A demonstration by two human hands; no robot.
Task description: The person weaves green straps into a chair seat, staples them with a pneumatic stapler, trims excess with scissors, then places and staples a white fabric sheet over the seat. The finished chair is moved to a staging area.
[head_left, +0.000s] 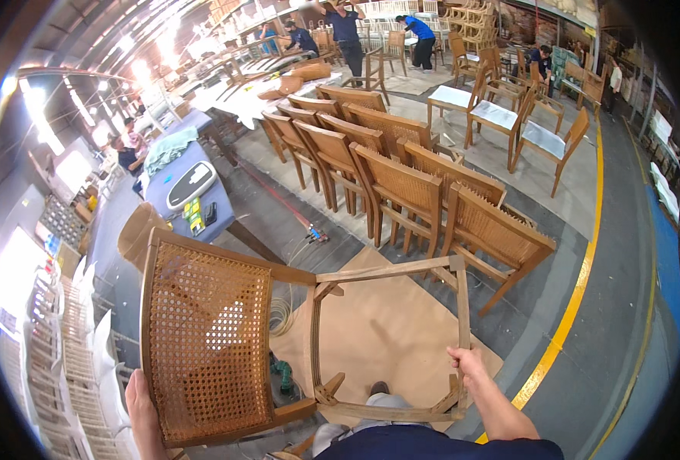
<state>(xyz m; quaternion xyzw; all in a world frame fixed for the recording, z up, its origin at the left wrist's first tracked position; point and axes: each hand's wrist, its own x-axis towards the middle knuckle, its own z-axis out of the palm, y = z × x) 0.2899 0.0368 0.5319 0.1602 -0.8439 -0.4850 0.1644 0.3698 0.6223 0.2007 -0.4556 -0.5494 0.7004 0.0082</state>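
Across the middle, low in the view, I hold a wooden chair [151, 307] with a woven cane back and an open seat frame. My left hand [144, 406] is closed on the top rail of its back, at the left edge; part of the fingers is hidden behind the wood. At the other end my right hand [472, 366] is closed around the front rail of the seat frame. The seat opening has no panel, and corner braces show inside it. Beneath the chair, brown cardboard [386, 318] covers the floor. A green tool [282, 376] lies at its left side, partly hidden.
Rows of similar cane-back chairs [398, 180] stand just ahead. White-seated chairs [496, 115] are farther right. At left are a blue-topped table [216, 201] and several white chairs [68, 360]. An air hose fitting [317, 234] lies on the floor. Co-workers [420, 34] work at the back.
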